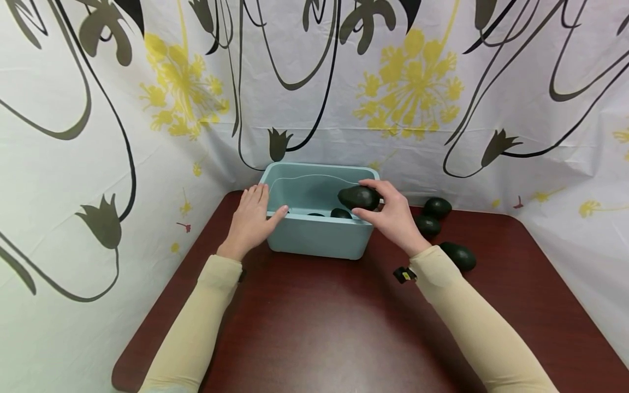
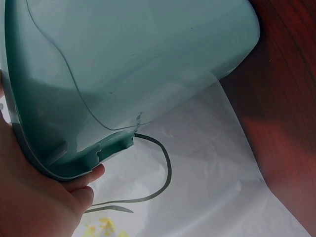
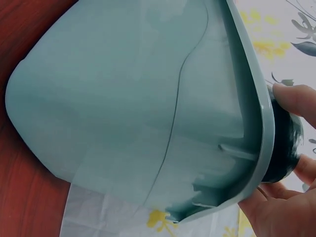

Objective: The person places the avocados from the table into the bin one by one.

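A dark green avocado is held in my right hand at the right end of a pale teal plastic bin. Thumb and fingers grip it from the side, just above the rim; in the right wrist view the avocado shows past the bin's edge. My left hand rests at the bin's left front corner, fingers straight, thumb spread by the front rim. Inside the bin lies another avocado, with a sliver of one more beside it; the front wall hides most of both.
To the right of the bin, three avocados lie on the dark red-brown table: a back one, a middle one and a front one, partly behind my right sleeve. A patterned white cloth hangs behind the bin.
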`<action>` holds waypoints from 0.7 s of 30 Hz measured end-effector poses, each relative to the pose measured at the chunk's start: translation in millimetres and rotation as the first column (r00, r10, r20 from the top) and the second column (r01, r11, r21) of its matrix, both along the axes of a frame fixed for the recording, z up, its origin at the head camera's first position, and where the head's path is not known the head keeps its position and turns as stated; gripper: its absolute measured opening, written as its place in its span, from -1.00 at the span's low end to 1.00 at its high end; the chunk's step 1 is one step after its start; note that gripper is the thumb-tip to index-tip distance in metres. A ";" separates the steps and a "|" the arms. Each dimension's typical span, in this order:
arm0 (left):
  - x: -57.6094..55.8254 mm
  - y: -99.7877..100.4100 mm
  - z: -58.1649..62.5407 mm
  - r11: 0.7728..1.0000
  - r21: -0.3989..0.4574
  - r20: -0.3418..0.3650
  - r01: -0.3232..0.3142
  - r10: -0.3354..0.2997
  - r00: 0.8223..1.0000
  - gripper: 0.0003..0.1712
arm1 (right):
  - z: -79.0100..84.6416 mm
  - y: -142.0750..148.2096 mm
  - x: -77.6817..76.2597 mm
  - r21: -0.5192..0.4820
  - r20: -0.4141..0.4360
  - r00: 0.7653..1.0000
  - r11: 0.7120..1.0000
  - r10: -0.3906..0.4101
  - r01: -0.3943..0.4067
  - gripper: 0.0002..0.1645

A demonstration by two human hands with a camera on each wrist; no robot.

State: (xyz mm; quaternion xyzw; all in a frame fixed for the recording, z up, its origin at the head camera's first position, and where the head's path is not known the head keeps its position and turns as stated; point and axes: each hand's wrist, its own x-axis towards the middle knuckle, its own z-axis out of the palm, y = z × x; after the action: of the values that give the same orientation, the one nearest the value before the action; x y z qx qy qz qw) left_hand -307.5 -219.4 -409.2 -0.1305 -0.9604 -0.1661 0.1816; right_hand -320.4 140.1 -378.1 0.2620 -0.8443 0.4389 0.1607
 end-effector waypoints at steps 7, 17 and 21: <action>0.1 0.9 -0.9 1.000 0.005 -0.013 0.004 -0.004 1.000 0.17 | -0.6 -9.1 -1.6 0.015 -0.001 1.000 1.000 0.008 -0.008 -0.25; 1.3 1.2 0.5 1.000 -0.001 -0.014 0.006 -0.006 1.000 0.15 | -1.9 -18.2 -4.1 0.024 -0.009 0.999 0.999 0.034 -0.034 -0.23; 1.1 -0.1 0.5 1.000 -0.006 -0.012 0.002 -0.002 1.000 0.15 | -1.4 -20.8 -4.4 0.035 -0.010 0.999 0.999 0.035 -0.034 -0.23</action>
State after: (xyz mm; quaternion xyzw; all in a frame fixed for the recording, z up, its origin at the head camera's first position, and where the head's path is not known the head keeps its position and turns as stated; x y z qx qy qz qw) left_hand -306.4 -219.5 -408.7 -0.1329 -0.9597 -0.1629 0.1867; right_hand -324.8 119.3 -379.5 0.2815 -0.8463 0.4257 0.1529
